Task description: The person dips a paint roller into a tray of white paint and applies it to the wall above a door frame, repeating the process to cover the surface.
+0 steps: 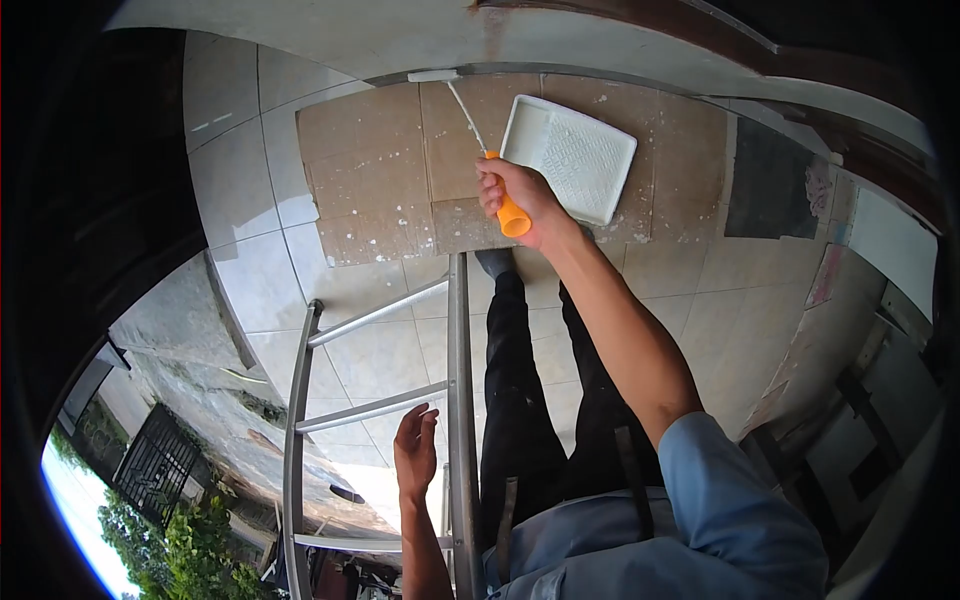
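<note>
My right hand (515,190) is wrapped around the orange handle of a paint roller (467,115). The roller's thin frame reaches away from me, and its white head touches or lies close to the base of the wall. Just right of the handle, a white paint tray (585,160) with a textured ramp rests on the cardboard. My left hand (416,450) hangs beside a metal ladder (458,350), between its rails and just below a rung. Its fingers are loosely bent and apart, with nothing visible in them.
Paint-spotted cardboard (370,160) covers the tiles (255,275) along the wall (400,40). A dark sheet (770,180) lies at the right. My legs (525,380) stand right of the ladder. Greenery (190,550) and a dark metal gate (158,462) show at lower left.
</note>
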`<action>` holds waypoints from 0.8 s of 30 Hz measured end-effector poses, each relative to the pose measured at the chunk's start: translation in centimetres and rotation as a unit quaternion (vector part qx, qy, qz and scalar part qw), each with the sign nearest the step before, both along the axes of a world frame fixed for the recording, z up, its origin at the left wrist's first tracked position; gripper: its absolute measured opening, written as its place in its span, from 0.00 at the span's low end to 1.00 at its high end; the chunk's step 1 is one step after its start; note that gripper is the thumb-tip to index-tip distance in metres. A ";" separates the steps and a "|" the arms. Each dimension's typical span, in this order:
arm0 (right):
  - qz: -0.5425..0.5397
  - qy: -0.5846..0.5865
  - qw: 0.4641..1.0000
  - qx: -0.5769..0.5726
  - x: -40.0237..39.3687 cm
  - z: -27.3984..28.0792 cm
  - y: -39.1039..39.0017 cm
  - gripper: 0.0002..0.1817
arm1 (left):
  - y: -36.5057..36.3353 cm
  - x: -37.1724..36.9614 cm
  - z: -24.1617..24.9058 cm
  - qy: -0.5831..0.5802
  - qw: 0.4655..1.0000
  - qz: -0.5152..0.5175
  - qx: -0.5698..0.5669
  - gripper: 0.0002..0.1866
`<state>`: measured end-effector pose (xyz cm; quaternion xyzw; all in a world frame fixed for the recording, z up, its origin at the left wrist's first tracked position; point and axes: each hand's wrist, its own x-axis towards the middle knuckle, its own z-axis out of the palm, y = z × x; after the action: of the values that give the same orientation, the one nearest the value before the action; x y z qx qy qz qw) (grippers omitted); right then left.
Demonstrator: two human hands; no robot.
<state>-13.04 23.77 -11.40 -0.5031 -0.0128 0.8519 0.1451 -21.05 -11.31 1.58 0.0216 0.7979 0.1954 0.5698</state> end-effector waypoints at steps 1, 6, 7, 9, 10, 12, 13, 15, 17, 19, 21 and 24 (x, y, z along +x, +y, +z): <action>-0.002 -0.002 1.000 -0.002 0.2 0.6 0.1 0.06 | 0.3 0.0 0.0 0.000 1.000 0.001 0.005 0.19; 0.012 0.010 0.999 0.034 -2.4 -3.4 1.9 0.08 | 0.8 0.3 -0.4 0.003 1.000 0.001 0.010 0.19; 0.001 0.014 1.000 0.018 -2.4 -2.9 1.7 0.08 | 0.8 0.4 -0.5 0.005 1.000 0.005 0.010 0.19; -0.022 0.016 1.000 -0.012 -0.8 -0.8 0.5 0.08 | 0.5 0.5 -0.1 -0.001 1.000 0.005 0.009 0.19; -0.016 0.006 1.000 -0.024 0.3 0.5 -0.3 0.09 | 0.6 0.5 -0.1 -0.004 1.000 0.003 0.011 0.19; -0.002 -0.013 0.999 -0.045 2.7 2.8 -1.5 0.10 | 0.9 0.6 -0.1 -0.006 1.000 0.004 0.019 0.19; -0.001 -0.020 0.998 -0.051 3.5 3.2 -1.6 0.11 | 0.8 0.6 0.0 -0.007 1.000 0.005 0.020 0.19; 0.001 -0.031 0.998 -0.060 4.5 3.1 -1.6 0.12 | 0.9 0.6 -0.3 -0.005 1.000 0.005 0.028 0.19; -0.009 -0.045 0.998 -0.042 4.0 1.3 -0.1 0.11 | 0.8 0.7 -0.8 -0.002 1.000 0.003 0.031 0.19; -0.024 -0.039 0.999 -0.027 3.0 -2.1 1.4 0.11 | 1.0 0.8 -0.8 -0.003 1.000 0.001 0.028 0.19; -0.015 -0.040 0.999 -0.020 1.5 -3.8 3.4 0.10 | 0.8 1.0 -0.9 -0.003 1.000 0.002 0.022 0.19; -0.003 -0.032 0.999 -0.016 2.1 -3.2 3.7 0.08 | 0.2 1.0 -1.1 -0.007 1.000 0.002 0.019 0.19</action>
<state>-10.98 27.47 -14.62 -0.5325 -0.0025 0.8350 0.1389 -20.01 -11.12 0.48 0.0289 0.7902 0.2116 0.5744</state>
